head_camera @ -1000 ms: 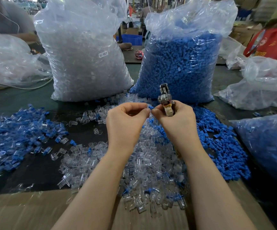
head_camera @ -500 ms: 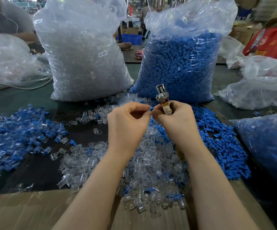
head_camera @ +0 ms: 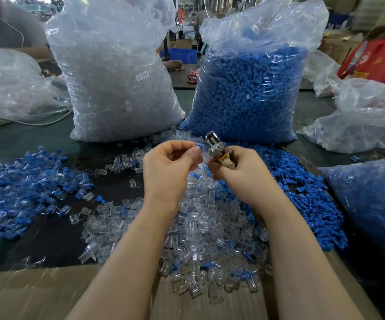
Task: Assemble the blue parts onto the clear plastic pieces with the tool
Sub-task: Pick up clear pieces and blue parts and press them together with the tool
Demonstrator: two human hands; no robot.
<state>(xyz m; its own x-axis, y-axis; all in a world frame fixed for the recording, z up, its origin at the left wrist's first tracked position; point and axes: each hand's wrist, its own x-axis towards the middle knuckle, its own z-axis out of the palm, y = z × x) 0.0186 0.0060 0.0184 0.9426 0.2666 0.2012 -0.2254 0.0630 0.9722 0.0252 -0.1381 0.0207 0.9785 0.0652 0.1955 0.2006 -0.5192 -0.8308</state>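
My left hand (head_camera: 168, 167) pinches a small piece with a blue part (head_camera: 199, 147) between thumb and forefinger, held above the table. My right hand (head_camera: 240, 169) grips a small metal tool (head_camera: 215, 145) with a tape-wrapped handle, its jaws pointing up, a short gap from the blue part. Below both hands lies a heap of loose clear plastic pieces (head_camera: 200, 227). Loose blue parts (head_camera: 311, 199) spread to the right of it. A pile of assembled blue-and-clear pieces (head_camera: 20, 185) covers the table at the left.
A big bag of clear pieces (head_camera: 117, 84) and a big bag of blue parts (head_camera: 249, 88) stand behind the heaps. More plastic bags (head_camera: 367, 118) lie right and left. Cardboard (head_camera: 37, 294) covers the near edge. Another bag of blue parts (head_camera: 371, 204) sits at the right.
My hands have drawn slightly apart. The left hand now holds the blue-tipped piece clear of the tool, and the tool has tilted a little to the left.
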